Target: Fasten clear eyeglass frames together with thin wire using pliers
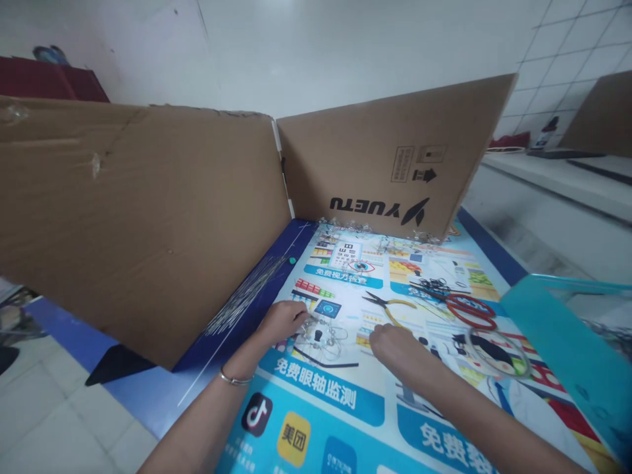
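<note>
My left hand (284,320), with a metal bangle at the wrist, is closed with its fingertips at the edge of a clear, wiry cluster (328,337) lying on the printed table cover. Whatever those fingers pinch is too small to tell. To the right of the cluster, my right hand (392,347) is closed too, its fingertips mostly hidden from view. Just beyond it lie pliers (395,304) with yellow handles. Red-handled scissors (469,309) rest farther right, beside a small tangle of black pieces (434,285). A thin dark strip (328,363) lies below the cluster.
Two upright cardboard panels (148,217) (385,158) meet at the back corner. Thin straight wires (247,296) lie along the left side. A clear ring (526,362) and a teal bin (553,355) are at right. Clear clusters (390,242) line the right panel's base.
</note>
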Motion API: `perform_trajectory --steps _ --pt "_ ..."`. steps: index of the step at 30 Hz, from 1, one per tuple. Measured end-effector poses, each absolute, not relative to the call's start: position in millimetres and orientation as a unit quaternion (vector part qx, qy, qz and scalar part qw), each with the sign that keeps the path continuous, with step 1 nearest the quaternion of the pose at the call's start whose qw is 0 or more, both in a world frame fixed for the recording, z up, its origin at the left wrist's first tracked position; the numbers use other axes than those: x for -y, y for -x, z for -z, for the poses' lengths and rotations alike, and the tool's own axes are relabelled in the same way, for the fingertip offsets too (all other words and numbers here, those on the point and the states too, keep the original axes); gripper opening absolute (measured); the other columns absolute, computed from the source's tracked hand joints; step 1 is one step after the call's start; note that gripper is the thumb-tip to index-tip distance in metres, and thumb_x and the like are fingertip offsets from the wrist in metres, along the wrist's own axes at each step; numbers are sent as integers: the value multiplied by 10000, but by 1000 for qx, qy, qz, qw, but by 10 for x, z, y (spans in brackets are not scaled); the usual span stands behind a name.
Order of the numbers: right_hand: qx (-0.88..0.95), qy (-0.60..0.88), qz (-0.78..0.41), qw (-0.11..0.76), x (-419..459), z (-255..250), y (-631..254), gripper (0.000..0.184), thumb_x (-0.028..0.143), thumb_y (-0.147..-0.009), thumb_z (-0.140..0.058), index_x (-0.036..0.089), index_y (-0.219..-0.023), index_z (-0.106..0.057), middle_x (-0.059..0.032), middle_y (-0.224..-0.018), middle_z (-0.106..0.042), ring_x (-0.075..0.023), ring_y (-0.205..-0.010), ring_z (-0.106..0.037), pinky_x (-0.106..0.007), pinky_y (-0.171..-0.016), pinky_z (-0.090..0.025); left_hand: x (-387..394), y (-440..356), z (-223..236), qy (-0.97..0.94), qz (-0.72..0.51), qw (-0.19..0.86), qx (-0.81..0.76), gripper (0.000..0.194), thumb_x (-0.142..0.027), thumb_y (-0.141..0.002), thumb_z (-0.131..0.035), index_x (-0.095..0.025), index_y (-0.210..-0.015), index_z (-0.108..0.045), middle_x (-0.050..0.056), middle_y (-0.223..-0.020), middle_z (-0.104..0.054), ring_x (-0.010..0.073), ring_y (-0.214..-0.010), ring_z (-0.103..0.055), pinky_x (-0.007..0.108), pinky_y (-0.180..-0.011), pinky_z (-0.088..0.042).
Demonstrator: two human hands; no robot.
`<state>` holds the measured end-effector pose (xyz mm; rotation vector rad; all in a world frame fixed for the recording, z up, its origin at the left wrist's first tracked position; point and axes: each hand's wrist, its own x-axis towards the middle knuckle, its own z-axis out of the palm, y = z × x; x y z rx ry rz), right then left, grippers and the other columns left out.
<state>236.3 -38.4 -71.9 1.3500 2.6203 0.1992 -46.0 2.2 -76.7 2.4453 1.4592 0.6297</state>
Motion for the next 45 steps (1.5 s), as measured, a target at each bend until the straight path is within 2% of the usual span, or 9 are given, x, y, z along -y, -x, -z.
perform_trajectory --steps 2,6,14,18,21,28,35,39,45 --pt "-878 -466 -50 103 370 698 -2388 106 62 -809 -559 103 -873 -634 -121 -871 -633 -199 -771 -610 -314 -646 -482 -23 459 778 -829 -215 111 -504 202 -299 -868 -479 -205 -740 -605 2 -676 -615 153 -642 -548 221 -582 -314" --pt "-870 -479 -12 118 339 659 -2433 309 338 -888 -539 141 -1126 -542 -84 -1113 -565 -185 -927 -582 -381 -787 -496 -28 447 806 -819 -217 113 -518 204 -299 -871 -466 -204 -733 -583 -17 -613 -589 140 -575 -529 213 -539 -284" --pt "-855 -510 39 89 300 622 -2472 296 340 -889 -535 153 -1118 -545 -68 -1098 -571 -184 -918 -582 -390 -781 -495 -21 416 810 -804 -226 133 -534 192 -302 -856 -462 -198 -732 -567 -30 -598 -582 133 -573 -536 201 -532 -292" --pt "-852 -516 80 41 282 617 -2469 148 164 -851 -500 118 -968 -578 -98 -916 -626 -207 -821 -593 -338 -700 -441 -14 401 824 -785 -236 163 -549 193 -310 -855 -456 -195 -726 -542 -42 -567 -564 123 -548 -528 194 -520 -298" --pt "-840 -528 123 -9 266 597 -2466 174 91 -782 -450 124 -914 -559 -120 -830 -633 -222 -757 -588 -305 -621 -364 -24 390 857 -761 -253 187 -567 195 -307 -853 -442 -195 -712 -516 -51 -534 -543 116 -521 -525 189 -509 -315" --pt "-774 -525 326 -139 186 598 -2513 53 181 -756 -458 195 -706 -446 4 -600 -542 -138 -576 -523 -235 -513 -310 -87 372 890 -682 -323 223 -618 210 -336 -852 -411 -198 -710 -478 -52 -540 -567 114 -489 -568 184 -480 -377" --pt "-648 -451 573 -217 167 729 -2481 261 412 -781 -508 182 -903 -504 8 -655 -593 -117 -533 -552 -220 -454 -388 -136 326 903 -640 -370 268 -617 195 -366 -843 -414 -196 -800 -498 -29 -650 -625 120 -496 -583 206 -475 -433" --pt "-595 -432 628 -255 200 743 -2448 465 467 -718 -622 158 -1057 -543 -4 -684 -609 -125 -563 -575 -244 -500 -427 -103 332 861 -643 -388 252 -610 198 -357 -811 -479 -193 -899 -545 5 -799 -631 155 -710 -614 242 -632 -467" --pt "-567 -421 642 -299 253 690 -2408 334 437 -696 -678 142 -834 -604 -23 -666 -617 -119 -565 -561 -249 -526 -418 -36 278 826 -650 -389 267 -596 119 -292 -760 -525 -192 -785 -583 -15 -731 -614 146 -695 -586 231 -644 -444"
